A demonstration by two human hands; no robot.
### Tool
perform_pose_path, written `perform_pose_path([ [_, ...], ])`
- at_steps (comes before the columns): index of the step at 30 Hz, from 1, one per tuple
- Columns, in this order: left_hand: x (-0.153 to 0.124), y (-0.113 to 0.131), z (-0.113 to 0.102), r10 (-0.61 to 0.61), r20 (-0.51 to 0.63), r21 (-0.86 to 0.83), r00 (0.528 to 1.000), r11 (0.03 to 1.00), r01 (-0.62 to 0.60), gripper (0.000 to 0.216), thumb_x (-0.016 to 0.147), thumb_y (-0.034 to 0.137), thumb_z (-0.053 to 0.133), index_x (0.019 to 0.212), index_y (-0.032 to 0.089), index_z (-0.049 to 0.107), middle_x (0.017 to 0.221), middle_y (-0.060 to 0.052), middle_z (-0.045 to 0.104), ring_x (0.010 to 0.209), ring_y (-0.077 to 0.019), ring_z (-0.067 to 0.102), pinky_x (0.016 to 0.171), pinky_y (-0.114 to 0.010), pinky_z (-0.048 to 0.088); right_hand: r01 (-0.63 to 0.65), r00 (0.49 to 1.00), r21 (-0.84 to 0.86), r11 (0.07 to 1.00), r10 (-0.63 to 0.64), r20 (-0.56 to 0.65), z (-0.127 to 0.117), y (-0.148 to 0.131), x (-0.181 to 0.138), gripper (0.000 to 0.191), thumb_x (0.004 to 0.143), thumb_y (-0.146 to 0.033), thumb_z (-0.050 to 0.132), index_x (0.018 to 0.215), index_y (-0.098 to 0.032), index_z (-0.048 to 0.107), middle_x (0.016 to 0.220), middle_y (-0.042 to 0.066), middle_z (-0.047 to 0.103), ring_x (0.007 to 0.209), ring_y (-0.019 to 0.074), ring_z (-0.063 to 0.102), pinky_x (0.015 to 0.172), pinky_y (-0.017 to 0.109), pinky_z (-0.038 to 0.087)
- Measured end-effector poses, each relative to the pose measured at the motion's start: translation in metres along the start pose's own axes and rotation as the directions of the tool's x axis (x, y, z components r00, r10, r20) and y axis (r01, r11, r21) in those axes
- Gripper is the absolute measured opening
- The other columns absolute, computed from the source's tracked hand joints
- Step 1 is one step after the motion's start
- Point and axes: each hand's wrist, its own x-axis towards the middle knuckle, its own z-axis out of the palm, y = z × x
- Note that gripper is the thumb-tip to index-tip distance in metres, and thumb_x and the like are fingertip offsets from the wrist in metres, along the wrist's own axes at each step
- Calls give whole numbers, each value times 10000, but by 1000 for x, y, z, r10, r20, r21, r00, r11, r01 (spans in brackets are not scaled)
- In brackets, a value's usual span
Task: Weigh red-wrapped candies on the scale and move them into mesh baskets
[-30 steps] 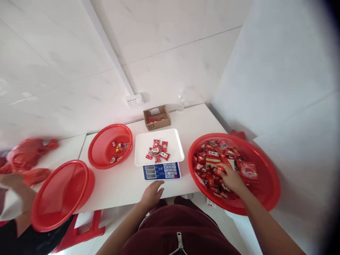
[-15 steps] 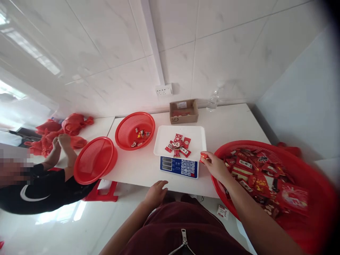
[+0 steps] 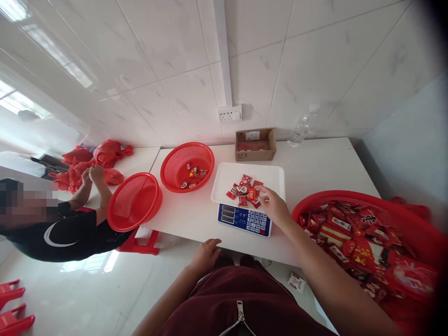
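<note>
My right hand (image 3: 275, 207) reaches over the white weighing tray (image 3: 224, 179) of a blue-keypad scale (image 3: 245, 219). Its fingers are pinched on a red candy packet at the right edge of the small pile of packets (image 3: 243, 191) on the tray. Just right of that arm stands a large red basket (image 3: 336, 196) heaped with red candy packets (image 3: 353, 238). My left hand (image 3: 206, 252) rests at the table's front edge, fingers stretched out and holding nothing.
A smaller red basket (image 3: 187, 161) with a few candies and an empty red basket (image 3: 135, 200) stand left of the scale. A cardboard box (image 3: 255, 144) and plastic bottle (image 3: 299, 133) stand at the wall. A co-worker (image 3: 52, 228) handles red bags (image 3: 94, 156) at left. A packet (image 3: 297, 282) lies on the floor.
My right hand left the large basket with a red packet and moved left onto the scale tray's pile. The view swung left and down. My left hand stayed put.
</note>
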Motion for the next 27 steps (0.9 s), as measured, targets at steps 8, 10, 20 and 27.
perform_pose_path([
  [8,16,-8,-13,60,104,62,993,996,-67,379,864,229,453,1229,210,552,1237,-62,615,1133,-194,570,995,-325,431,-81,959,-107,991,48,-278,-27,52,-57,360,789,-371,474,1062,-193,629,953,93,681,800,214,632,745,366,524],
  [10,23,-10,-18,90,133,91,987,991,-103,380,862,229,460,1231,209,551,1242,-61,612,1137,-196,568,997,-324,428,-106,941,-144,984,52,-335,-30,55,-68,354,796,-372,455,1042,-187,629,956,109,674,814,228,629,749,379,521],
  [20,60,-45,-63,380,39,174,924,908,-380,384,847,189,482,1225,226,537,1267,-79,578,1194,-213,514,1034,-386,407,-294,917,-384,875,146,-370,12,48,-118,593,811,-372,379,1337,-98,399,1293,199,519,1231,307,456,1006,492,379],
  [27,83,-113,-114,317,-348,318,882,925,-207,466,845,206,487,1309,218,444,1435,-125,405,1384,-292,264,1102,-515,267,-568,817,-519,639,363,-448,43,10,-140,620,846,-378,234,1423,-170,324,1437,179,386,1352,336,296,1014,646,235],
])
